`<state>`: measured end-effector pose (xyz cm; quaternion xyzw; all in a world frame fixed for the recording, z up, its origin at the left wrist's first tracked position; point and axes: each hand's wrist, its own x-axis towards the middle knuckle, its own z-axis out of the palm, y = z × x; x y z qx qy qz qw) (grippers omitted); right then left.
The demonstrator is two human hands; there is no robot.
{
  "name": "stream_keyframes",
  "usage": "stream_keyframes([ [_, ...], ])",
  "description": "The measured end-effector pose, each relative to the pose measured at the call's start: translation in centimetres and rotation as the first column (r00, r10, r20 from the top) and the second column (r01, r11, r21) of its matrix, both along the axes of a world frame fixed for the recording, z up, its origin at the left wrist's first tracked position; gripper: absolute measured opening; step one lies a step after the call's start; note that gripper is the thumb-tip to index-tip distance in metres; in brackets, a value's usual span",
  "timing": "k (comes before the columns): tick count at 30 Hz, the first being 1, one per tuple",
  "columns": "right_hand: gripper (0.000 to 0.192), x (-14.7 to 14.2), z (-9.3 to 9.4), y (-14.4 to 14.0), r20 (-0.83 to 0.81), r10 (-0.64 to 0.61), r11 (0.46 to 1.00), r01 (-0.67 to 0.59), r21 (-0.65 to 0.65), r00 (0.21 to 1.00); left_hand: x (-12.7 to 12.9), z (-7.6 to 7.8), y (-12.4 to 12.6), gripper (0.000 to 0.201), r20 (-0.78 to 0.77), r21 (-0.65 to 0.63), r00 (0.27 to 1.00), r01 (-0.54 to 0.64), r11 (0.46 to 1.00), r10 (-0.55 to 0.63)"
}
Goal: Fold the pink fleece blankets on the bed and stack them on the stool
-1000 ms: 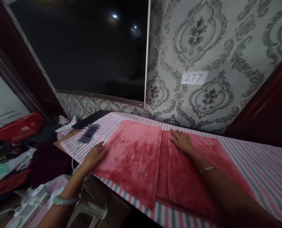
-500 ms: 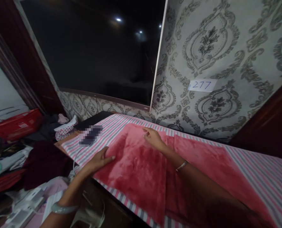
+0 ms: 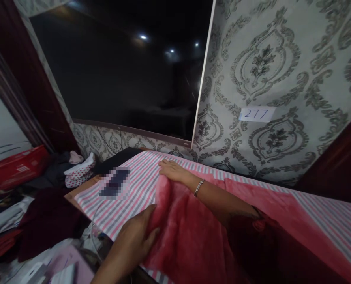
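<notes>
A pink-red plush cloth (image 3: 199, 228) lies on a table covered with a striped cloth (image 3: 139, 177). Its left edge is raised and curled into a soft fold. My left hand (image 3: 135, 236) holds that edge on the near side, thumb and fingers closed around it. At the far left corner of the plush cloth is my right hand (image 3: 173, 170), palm down, its fingers bent over the edge; the fingertips are partly hidden. My right forearm reaches across the plush cloth, covering part of it.
A blurred dark object (image 3: 114, 183) with a white cable lies on the striped cloth at left. A large television (image 3: 119, 79) hangs behind the table on patterned wallpaper. Left of the table are piled clothes (image 3: 45, 221), a red bag (image 3: 15, 167) and a dotted white cloth (image 3: 79, 171).
The plush cloth's left edge has shifted right and bunched into a fold. My left hand has moved right and nearer; my right hand has moved left to the far corner.
</notes>
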<state>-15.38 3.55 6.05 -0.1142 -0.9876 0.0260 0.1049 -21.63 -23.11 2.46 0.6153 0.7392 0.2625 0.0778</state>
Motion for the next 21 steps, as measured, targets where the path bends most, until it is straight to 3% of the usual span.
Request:
stream_keyframes([
  [2, 0.020, 0.8, 0.2, 0.2, -0.013, -0.003, 0.995, 0.005, 0.103, 1.000, -0.8, -1.7, -0.9, 0.057, 0.097, 0.110, 0.994, -0.052, 0.993, 0.042],
  [5, 0.022, 2.8, 1.1, 0.5, -0.056, -0.020, 0.963, 0.034, 0.267, 0.998, -1.8, -4.8, -2.1, 0.069, 0.280, 0.208, 0.939, -0.265, 0.942, 0.202],
  [7, 0.025, 4.4, 2.0, 0.5, -0.080, -0.051, 0.955, 0.072, 0.288, 0.995, -1.8, -6.4, -2.6, 0.073, 0.408, 0.180, 0.860, -0.405, 0.897, 0.306],
  [9, 0.030, 5.9, 2.9, 0.3, -0.081, -0.108, 0.955, 0.126, 0.270, 0.991, -0.9, -6.7, -3.1, 0.067, 0.510, 0.115, 0.771, -0.500, 0.858, 0.382],
  [12, 0.037, 8.4, 4.6, -0.1, -0.090, -0.210, 0.949, 0.226, 0.222, 0.973, 2.4, -3.6, -3.4, 0.054, 0.562, 0.132, 0.729, -0.547, 0.827, 0.392],
  [15, 0.039, 11.9, 7.1, 0.3, -0.239, -0.319, 0.925, 0.356, 0.131, 0.917, 7.3, 2.0, -2.9, 0.042, 0.444, 0.332, 0.855, -0.433, 0.838, 0.266],
  [18, 0.035, 17.9, 9.7, 2.0, -0.439, -0.419, 0.891, 0.452, -0.033, 0.795, 13.1, 6.8, -0.9, 0.026, 0.202, 0.535, 0.978, -0.068, 0.842, -0.050],
  [19, 0.035, 20.6, 10.3, 2.7, -0.493, -0.440, 0.884, 0.458, -0.091, 0.750, 15.2, 7.8, 0.1, 0.021, 0.107, 0.566, 0.979, 0.084, 0.820, -0.174],
  [21, 0.036, 26.7, 10.2, 3.8, -0.578, -0.456, 0.881, 0.434, -0.187, 0.677, 19.7, 8.5, 2.2, 0.021, -0.090, 0.582, 0.917, 0.366, 0.726, -0.389],
])
